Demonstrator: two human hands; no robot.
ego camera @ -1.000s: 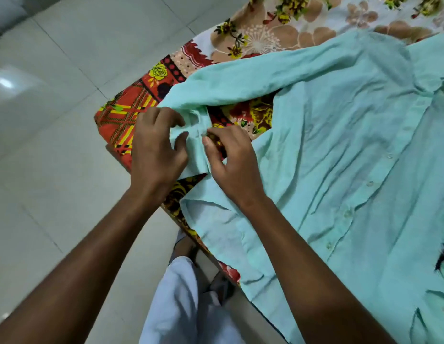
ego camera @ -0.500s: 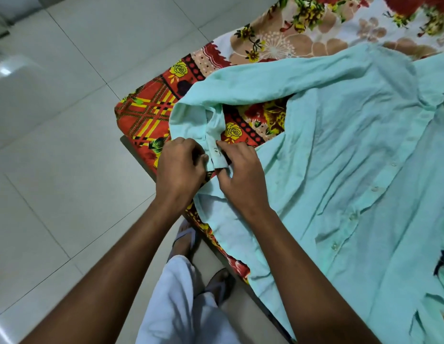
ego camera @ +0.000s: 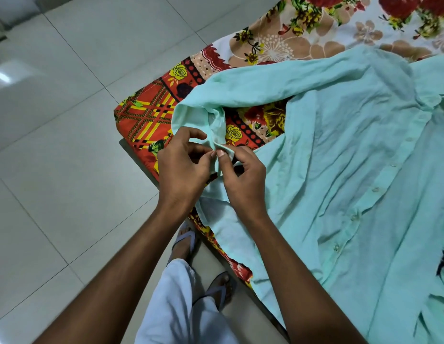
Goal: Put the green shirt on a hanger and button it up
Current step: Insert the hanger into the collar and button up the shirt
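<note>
Pale grey floor tiles (ego camera: 54,157) fill the left half of our view, and a bed covered by a floral sheet (ego camera: 146,115) in red, yellow and beige occupies the upper right. The green shirt (ego camera: 352,182) lies spread across that sheet, front side up, with its button placket (ego camera: 376,189) running diagonally down the right portion; several buttons along it appear fastened. One sleeve (ego camera: 265,88) extends from the shoulder area toward the bed corner, then folds back toward us, and its cuff (ego camera: 216,135) ends at our hands. The sheet shows through the gap between sleeve and shirt body. Below the bed edge we see our white trouser leg (ego camera: 176,306) and two feet in sandals (ego camera: 183,244) on the tiles. Our forearms cross the lower shirt hem and hide part of it. Our left hand (ego camera: 183,165) is held above the bed corner, fingers (ego camera: 196,134) curled, thumb and forefinger pinching the cuff fabric. Our right hand (ego camera: 243,177) sits just beside it, thumbs nearly touching, fingers likewise curled and pinching the same cuff edge. Whether a button is held between the fingertips, we cannot tell.
</note>
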